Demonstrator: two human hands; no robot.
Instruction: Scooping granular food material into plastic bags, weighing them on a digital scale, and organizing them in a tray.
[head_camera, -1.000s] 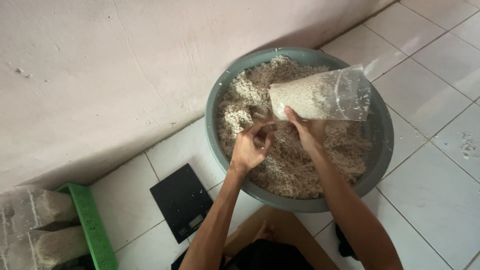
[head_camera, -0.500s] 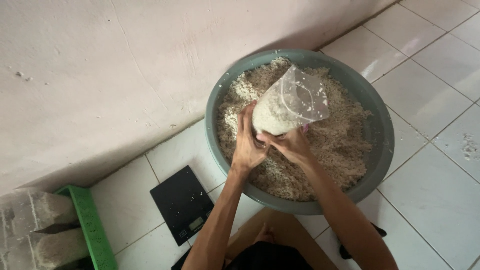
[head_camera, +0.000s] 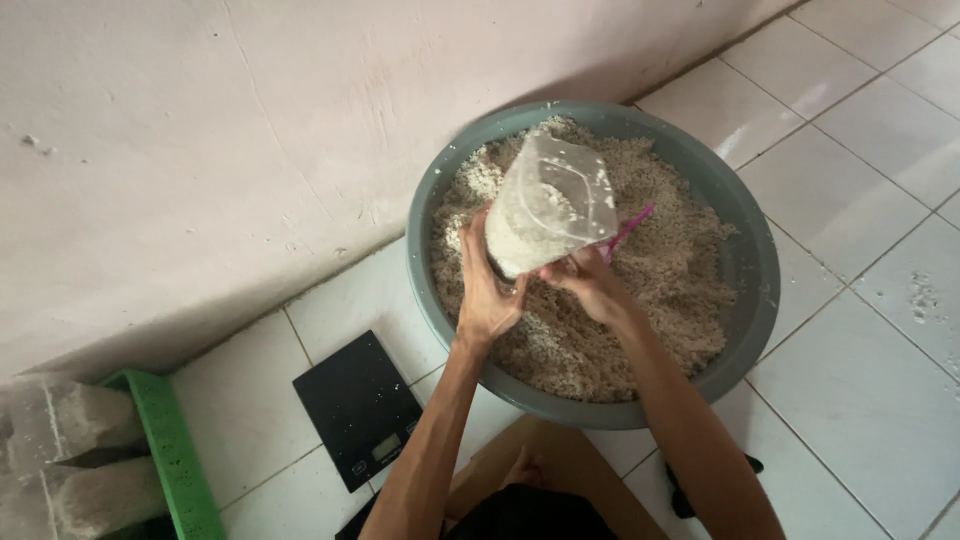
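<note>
The clear plastic bag (head_camera: 548, 205), partly filled with pale crumbly mix, stands upright over the near-left part of the grey basin (head_camera: 745, 262), above its heap. My left hand (head_camera: 485, 290) is wrapped around the bag's left side. My right hand (head_camera: 590, 282) grasps its lower right, beside a pink scoop handle (head_camera: 628, 231). A black scale (head_camera: 358, 405) lies on the floor tiles beyond the basin's near-left rim.

1. The wall (head_camera: 200, 150) closes off the far side, just behind the basin (head_camera: 760, 270).
2. The scale (head_camera: 360, 405) and green crate (head_camera: 175, 460) occupy the floor (head_camera: 870, 400) left.
3. Bare tiles lie right of the basin.
</note>
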